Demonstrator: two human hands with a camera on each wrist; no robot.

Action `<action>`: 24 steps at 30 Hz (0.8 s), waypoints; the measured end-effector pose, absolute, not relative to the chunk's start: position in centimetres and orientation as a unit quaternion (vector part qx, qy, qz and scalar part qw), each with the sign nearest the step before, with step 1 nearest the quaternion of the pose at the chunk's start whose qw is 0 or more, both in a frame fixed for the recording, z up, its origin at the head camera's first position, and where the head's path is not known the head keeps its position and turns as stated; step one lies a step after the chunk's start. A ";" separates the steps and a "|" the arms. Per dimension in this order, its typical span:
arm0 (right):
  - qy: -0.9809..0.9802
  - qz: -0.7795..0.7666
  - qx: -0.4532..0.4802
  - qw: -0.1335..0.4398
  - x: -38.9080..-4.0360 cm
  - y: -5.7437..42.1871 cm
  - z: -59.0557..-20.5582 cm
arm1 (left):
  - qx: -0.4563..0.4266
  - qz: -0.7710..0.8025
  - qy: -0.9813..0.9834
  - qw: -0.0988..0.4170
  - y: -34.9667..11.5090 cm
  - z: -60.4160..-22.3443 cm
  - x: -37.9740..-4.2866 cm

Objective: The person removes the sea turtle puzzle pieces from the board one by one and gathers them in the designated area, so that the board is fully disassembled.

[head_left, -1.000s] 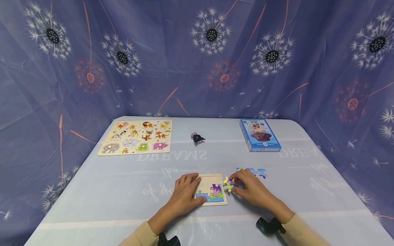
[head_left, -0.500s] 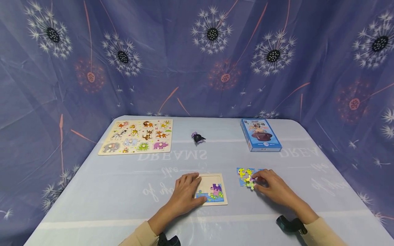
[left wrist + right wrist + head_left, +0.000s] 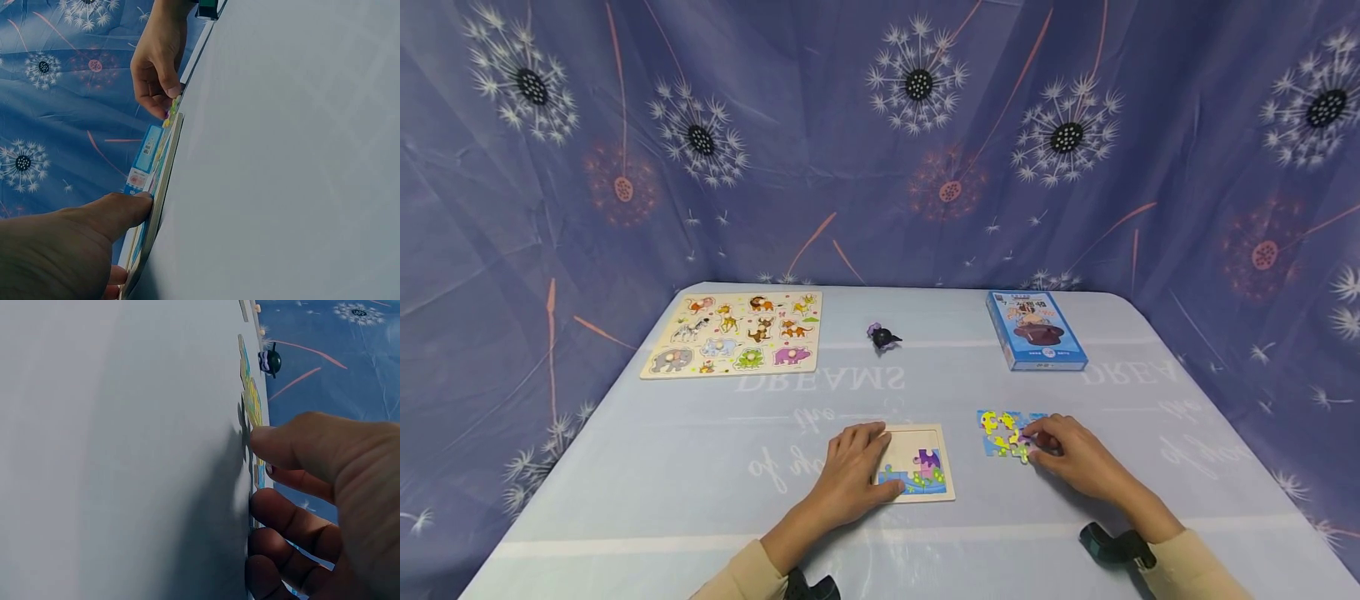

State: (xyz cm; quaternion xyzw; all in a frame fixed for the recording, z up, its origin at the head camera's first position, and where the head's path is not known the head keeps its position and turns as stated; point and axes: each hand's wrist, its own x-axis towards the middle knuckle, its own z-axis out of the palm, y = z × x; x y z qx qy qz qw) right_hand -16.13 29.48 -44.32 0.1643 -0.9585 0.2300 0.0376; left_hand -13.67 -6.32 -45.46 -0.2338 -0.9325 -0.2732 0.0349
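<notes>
My left hand (image 3: 850, 471) rests on the left side of a small wooden jigsaw tray (image 3: 917, 428), its thumb on the near-left pieces. Blue, pink, green and purple pieces (image 3: 925, 473) fill the tray's near and right part; bare wood shows above. With thumb and finger my right hand (image 3: 1075, 454) pinches a yellow, green and purple jigsaw piece (image 3: 1022, 450), beside a group of loose blue and yellow pieces (image 3: 997, 423). The fingers partly cover it. In the right wrist view, the thumb (image 3: 272, 444) hides most of the held piece.
Back left lies an animal peg puzzle board (image 3: 730, 333). A small black and purple object (image 3: 882, 337) stands at the back middle, and a blue box (image 3: 1037, 329) at the back right. A patterned curtain (image 3: 880, 150) hangs behind the table (image 3: 700, 483).
My right hand has moved right, away from the tray to the loose pieces, carrying the jigsaw piece; over the last half second it shifts only slightly. The left hand stays put.
</notes>
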 end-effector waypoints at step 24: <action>-0.965 0.214 0.151 0.015 -15.9 29.0 -43.9 | -0.236 -0.271 -0.932 0.042 -6.3 -45.3 -13.6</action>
